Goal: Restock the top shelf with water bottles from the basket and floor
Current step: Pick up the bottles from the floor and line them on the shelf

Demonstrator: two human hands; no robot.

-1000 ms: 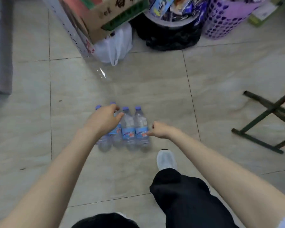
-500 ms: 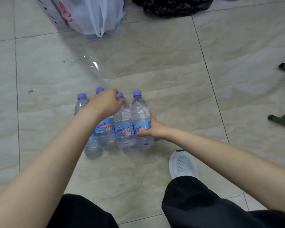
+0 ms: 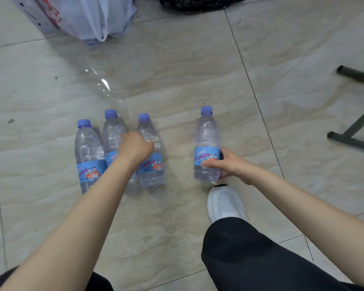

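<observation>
right hand [image 3: 229, 164] wraps fingers round label of 1 water bottle [image 3: 207, 139], ctr-right; left hand [image 3: 136, 147] sits on cluster of 3 more [image 3: 88, 148], ctr-left on tiled floor [image 3: 177, 80], grip hidden, can't tell.

- You seem to be in a small shop or its store room, but it is hard to be sure.
- Four water bottles [image 3: 207, 139] of one kind, all with the same blue labels, stand on the tiled floor [image 3: 198, 76].
- At the floor's far edge are a printed box [image 3: 37, 16], a full white bag [image 3: 97, 15] and a black bag [image 3: 198, 3].
- Dark metal legs [image 3: 354, 128] stand at its right edge.
</observation>
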